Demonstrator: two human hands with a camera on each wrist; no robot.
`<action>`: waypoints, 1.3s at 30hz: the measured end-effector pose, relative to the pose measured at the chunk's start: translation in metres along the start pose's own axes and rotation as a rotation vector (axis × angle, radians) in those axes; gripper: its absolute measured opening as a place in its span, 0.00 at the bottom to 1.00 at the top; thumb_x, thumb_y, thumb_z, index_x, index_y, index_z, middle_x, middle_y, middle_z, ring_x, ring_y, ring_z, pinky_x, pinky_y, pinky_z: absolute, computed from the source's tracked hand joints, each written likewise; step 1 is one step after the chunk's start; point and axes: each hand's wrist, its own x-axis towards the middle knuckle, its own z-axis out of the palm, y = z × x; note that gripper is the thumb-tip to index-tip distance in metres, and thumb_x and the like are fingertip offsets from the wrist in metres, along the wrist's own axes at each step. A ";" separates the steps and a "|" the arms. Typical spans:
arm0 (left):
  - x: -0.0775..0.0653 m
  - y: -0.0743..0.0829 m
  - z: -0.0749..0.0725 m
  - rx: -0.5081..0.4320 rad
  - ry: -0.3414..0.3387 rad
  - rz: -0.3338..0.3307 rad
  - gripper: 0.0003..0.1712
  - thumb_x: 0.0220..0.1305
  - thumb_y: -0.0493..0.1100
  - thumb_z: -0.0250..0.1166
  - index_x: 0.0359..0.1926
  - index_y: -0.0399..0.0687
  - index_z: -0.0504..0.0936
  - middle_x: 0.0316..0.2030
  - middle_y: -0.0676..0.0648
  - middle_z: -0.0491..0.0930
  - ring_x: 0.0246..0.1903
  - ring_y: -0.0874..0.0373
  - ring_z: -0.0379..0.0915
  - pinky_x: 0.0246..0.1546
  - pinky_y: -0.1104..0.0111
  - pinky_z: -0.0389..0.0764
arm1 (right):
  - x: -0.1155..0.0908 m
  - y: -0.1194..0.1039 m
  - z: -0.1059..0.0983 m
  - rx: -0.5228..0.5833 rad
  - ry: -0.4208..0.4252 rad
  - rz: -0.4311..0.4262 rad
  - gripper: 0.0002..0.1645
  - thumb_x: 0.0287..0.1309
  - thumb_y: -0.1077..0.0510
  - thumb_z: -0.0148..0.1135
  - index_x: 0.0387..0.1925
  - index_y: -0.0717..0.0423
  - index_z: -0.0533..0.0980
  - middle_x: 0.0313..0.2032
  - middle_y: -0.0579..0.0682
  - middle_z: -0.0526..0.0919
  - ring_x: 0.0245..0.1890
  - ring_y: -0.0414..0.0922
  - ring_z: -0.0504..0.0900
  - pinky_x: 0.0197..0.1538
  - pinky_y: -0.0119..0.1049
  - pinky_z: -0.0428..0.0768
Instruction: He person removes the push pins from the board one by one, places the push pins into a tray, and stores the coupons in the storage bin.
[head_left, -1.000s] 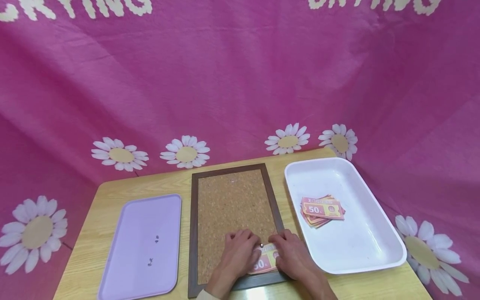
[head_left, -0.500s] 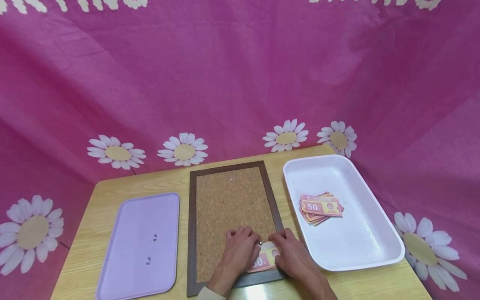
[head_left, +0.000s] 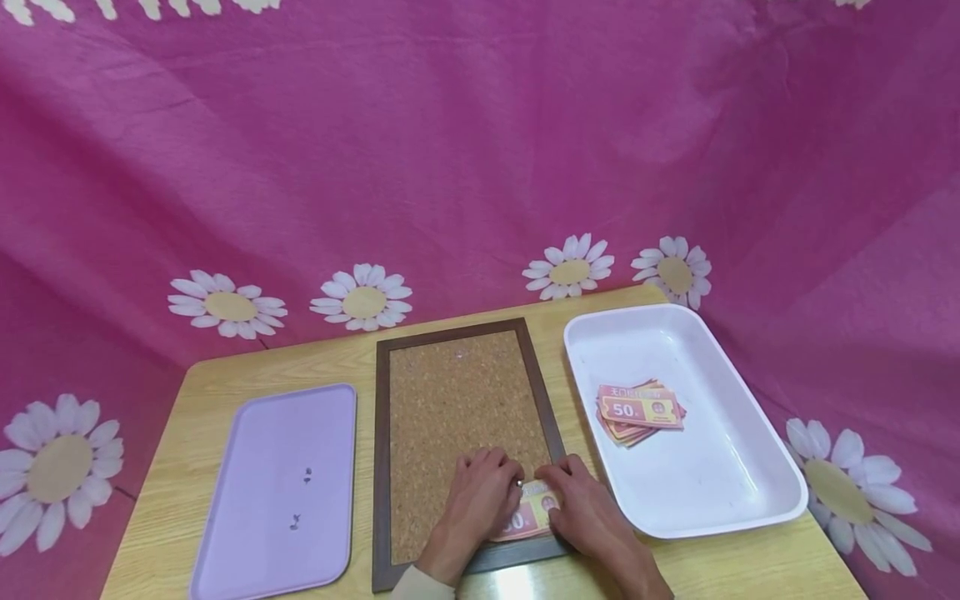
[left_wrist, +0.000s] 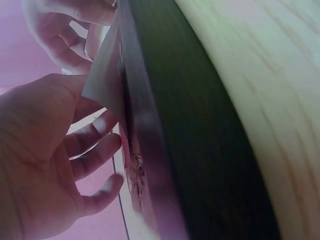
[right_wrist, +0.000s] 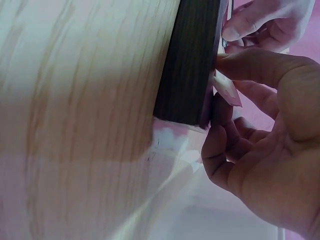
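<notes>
A pink-and-yellow paper coupon (head_left: 527, 515) marked 50 lies at the lower right of a dark-framed cork board (head_left: 457, 408). Over the coupon's left part is my left hand (head_left: 482, 497), its thumb and fingertips at a small silvery pushpin (head_left: 520, 482) on the upper edge. My right hand (head_left: 585, 505) holds the coupon's right end, thumb on it and fingers curled by the frame. In the left wrist view, the coupon's near corner (left_wrist: 104, 82) lifts off the board. The pin's point is hidden.
A lilac tray (head_left: 281, 442) with several small pins (head_left: 294, 522) stands at the left. To the right, a white tub (head_left: 720, 467) contains a stack of coupons (head_left: 637, 412). All stand on a wooden table (head_left: 247, 372), with a pink curtain (head_left: 450, 167) behind.
The head view has shifted slightly, so everything sits a little higher. Both hands keep nearly the same place on the coupon and pushpin.
</notes>
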 end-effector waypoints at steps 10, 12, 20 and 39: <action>0.006 0.006 -0.005 0.001 -0.102 -0.034 0.08 0.58 0.49 0.64 0.39 0.63 0.84 0.36 0.58 0.76 0.35 0.62 0.65 0.36 0.65 0.67 | -0.001 0.001 -0.001 0.013 -0.026 0.019 0.29 0.36 0.63 0.68 0.47 0.44 0.80 0.41 0.42 0.74 0.35 0.39 0.76 0.36 0.32 0.75; 0.007 0.006 -0.005 0.002 -0.114 -0.040 0.07 0.58 0.49 0.64 0.39 0.63 0.84 0.36 0.58 0.76 0.35 0.62 0.65 0.37 0.65 0.67 | -0.001 0.001 -0.001 0.021 -0.032 0.025 0.29 0.36 0.63 0.68 0.47 0.45 0.79 0.42 0.42 0.74 0.35 0.38 0.76 0.37 0.32 0.75; 0.007 0.003 -0.003 0.015 -0.073 -0.027 0.05 0.58 0.49 0.65 0.35 0.61 0.85 0.35 0.57 0.78 0.35 0.61 0.68 0.37 0.63 0.69 | 0.000 0.002 0.000 0.031 -0.043 0.042 0.30 0.37 0.62 0.68 0.49 0.47 0.79 0.41 0.43 0.74 0.35 0.38 0.75 0.37 0.32 0.74; 0.005 0.002 -0.005 0.007 -0.096 -0.034 0.08 0.60 0.51 0.63 0.39 0.61 0.85 0.37 0.57 0.78 0.38 0.61 0.70 0.43 0.59 0.72 | 0.002 0.002 0.000 0.031 -0.041 0.039 0.31 0.37 0.63 0.69 0.50 0.48 0.79 0.42 0.45 0.74 0.34 0.41 0.76 0.36 0.34 0.75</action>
